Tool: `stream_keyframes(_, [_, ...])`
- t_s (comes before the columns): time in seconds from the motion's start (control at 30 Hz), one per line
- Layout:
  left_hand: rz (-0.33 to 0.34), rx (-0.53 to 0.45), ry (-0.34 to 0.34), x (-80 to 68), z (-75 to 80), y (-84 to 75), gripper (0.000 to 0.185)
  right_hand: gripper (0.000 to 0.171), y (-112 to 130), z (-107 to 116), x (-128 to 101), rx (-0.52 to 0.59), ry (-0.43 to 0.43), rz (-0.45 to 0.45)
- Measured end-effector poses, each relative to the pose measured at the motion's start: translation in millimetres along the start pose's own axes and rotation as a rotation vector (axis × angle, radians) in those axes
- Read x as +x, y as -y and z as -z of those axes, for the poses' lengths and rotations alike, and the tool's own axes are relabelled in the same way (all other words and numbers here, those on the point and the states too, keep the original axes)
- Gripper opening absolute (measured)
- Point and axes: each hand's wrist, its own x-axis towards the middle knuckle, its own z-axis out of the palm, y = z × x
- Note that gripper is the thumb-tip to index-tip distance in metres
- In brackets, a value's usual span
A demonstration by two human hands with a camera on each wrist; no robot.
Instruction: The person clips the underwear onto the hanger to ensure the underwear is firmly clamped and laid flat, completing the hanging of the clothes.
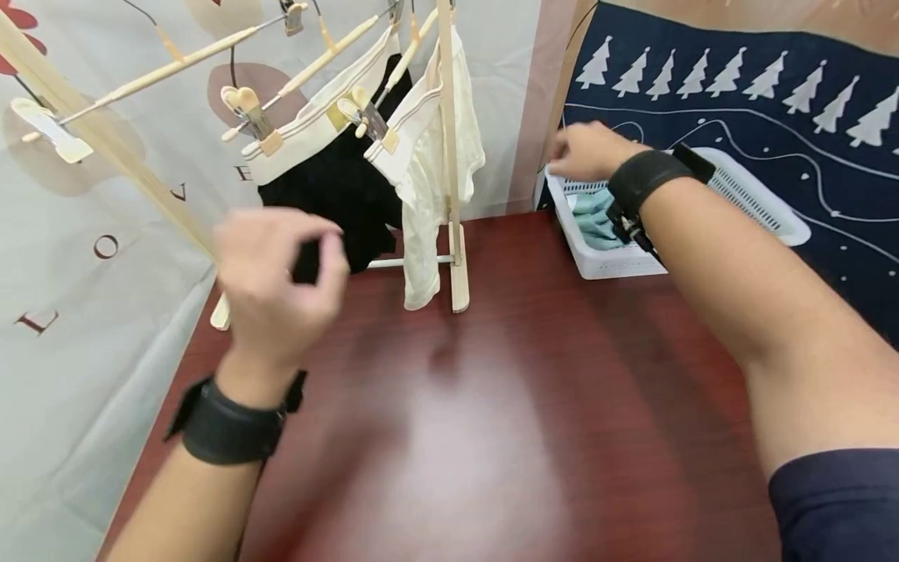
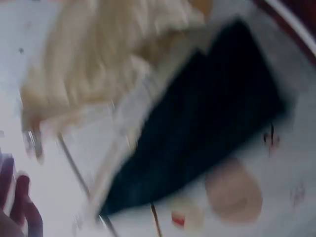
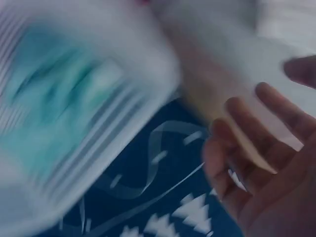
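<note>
While a dark red table (image 1: 449, 406) spreads below, a wooden rack (image 1: 449, 140) stands on it at the left and a white basket (image 1: 621, 268) sits to the right. From the rack hang a black garment (image 1: 330, 187) and a white garment (image 1: 421, 203). Teal cloth (image 1: 595, 222) lies inside the basket. Near its left corner, the right hand (image 1: 588, 152) is released, fingers loosely bent; the left hand (image 1: 260, 269), by the black garment, grasps nothing.

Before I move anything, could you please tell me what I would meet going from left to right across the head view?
Leftmost clip → left hand → white garment → basket.
</note>
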Motion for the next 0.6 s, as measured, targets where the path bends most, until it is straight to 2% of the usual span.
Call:
stream_keyframes(0.1, [-0.145,-0.12,0.141,-26.8,-8.4,-22.8,0.014,0.047,-31,-7,-7,-0.226,0.14,-0.034])
stream_keyframes(0.2, [-0.239,-0.22,0.313,-54.3,-19.6,-48.7,0.012,0.054,-53,-20,-11,-0.305,0.214,-0.063])
stream_keyframes(0.27, [-0.266,-0.26,0.429,-68.9,-26.0,-66.2,0.011,0.06,-62,-27,-12,-0.325,0.224,-0.085])
stream_keyframes(0.4, [-0.295,-0.284,0.608,-87.2,-33.2,-94.8,0.006,0.071,-69,-35,-11,-0.356,0.245,-0.12])
stream_keyframes(0.5, [-0.285,-0.287,0.676,-94.7,-32.7,-111.0,0.004,0.08,-72,-43,-6,-0.386,0.299,-0.124])
stream_keyframes(0.6, [-0.273,-0.285,0.713,-98.7,-30.4,-124.3,0.003,0.09,-71,-53,-1,-0.393,0.369,-0.109])
